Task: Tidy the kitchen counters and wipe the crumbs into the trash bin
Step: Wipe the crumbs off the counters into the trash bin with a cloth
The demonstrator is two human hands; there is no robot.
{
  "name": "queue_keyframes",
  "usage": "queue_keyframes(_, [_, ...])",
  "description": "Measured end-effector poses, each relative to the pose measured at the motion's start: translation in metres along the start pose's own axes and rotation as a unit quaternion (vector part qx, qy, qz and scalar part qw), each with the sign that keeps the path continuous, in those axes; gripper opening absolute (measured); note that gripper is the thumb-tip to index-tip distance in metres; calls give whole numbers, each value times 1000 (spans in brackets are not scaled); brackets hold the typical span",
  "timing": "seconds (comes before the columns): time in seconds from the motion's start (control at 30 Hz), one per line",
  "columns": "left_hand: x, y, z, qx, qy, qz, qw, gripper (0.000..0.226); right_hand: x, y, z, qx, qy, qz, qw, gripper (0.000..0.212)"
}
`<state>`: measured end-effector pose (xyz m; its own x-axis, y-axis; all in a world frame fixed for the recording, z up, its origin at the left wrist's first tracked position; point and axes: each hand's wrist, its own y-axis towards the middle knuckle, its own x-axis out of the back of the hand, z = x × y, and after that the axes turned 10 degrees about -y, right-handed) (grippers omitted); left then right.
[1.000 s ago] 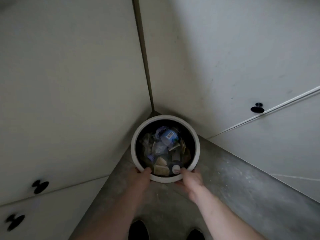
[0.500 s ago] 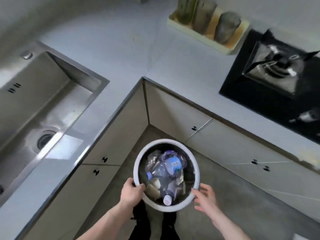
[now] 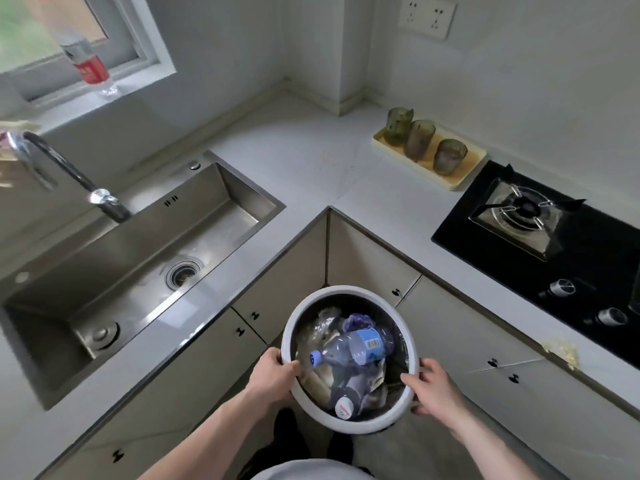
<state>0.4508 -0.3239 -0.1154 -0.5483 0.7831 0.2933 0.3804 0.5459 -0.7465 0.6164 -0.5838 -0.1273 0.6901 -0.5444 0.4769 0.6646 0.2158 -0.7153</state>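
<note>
sink [image 3: 145,244] set in counter left of trash bin | left hand [image 3: 273,374] grips bin's left rim, thumb inside | trash bin [image 3: 349,292] held below counter corner, plastic bottles [image 3: 360,348] inside | right hand [image 3: 433,388] grips bin's right rim | crumbs [image 3: 562,351] on counter edge right of bin

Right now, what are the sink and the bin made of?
The sink looks like brushed stainless steel: grey metal with soft streaky reflections. The bin, held by both hands, seems to be smooth white plastic at the rim, though painted metal is possible.
</note>
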Motion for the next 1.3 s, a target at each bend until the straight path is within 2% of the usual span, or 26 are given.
queue_keyframes(0.23, [36, -33, -5, -33, -60, -12, 998, 32, 7, -4, 53, 68, -79, -43, 994, 24])
queue_keyframes(0.43, [78, -52, -6, -53, -84, -31, 995, 33, -7, -11, 121, 152, -171, -38, 973, 21])
queue_keyframes(0.6, [129, -56, -10, -76, -129, -23, 989, 44, -25, -24, 168, 198, -181, -70, 961, 16])
queue_keyframes(0.77, [214, -56, -29, -128, -33, -30, 991, 39, -54, -49, 232, 241, -157, -92, 953, 12])
queue_keyframes(0.9, [307, -40, -39, -148, -30, -34, 988, 36, -88, -70, 273, 268, -162, -107, 944, 11])
queue_keyframes(0.97, [349, -30, -39, -157, -28, -76, 984, 34, -100, -84, 289, 281, -186, -104, 936, 14])
queue_keyframes(1.03, [404, -6, -18, -161, 6, -149, 976, 30, -120, -92, 308, 296, -227, -100, 922, 15])
queue_keyframes(1.13, [480, 32, 30, -113, 75, -242, 961, 35, -149, -99, 329, 298, -272, -89, 911, 13])
queue_keyframes(1.3, [587, 82, 127, 47, 180, -312, 931, 63, -193, -107, 346, 278, -310, -65, 907, 11])
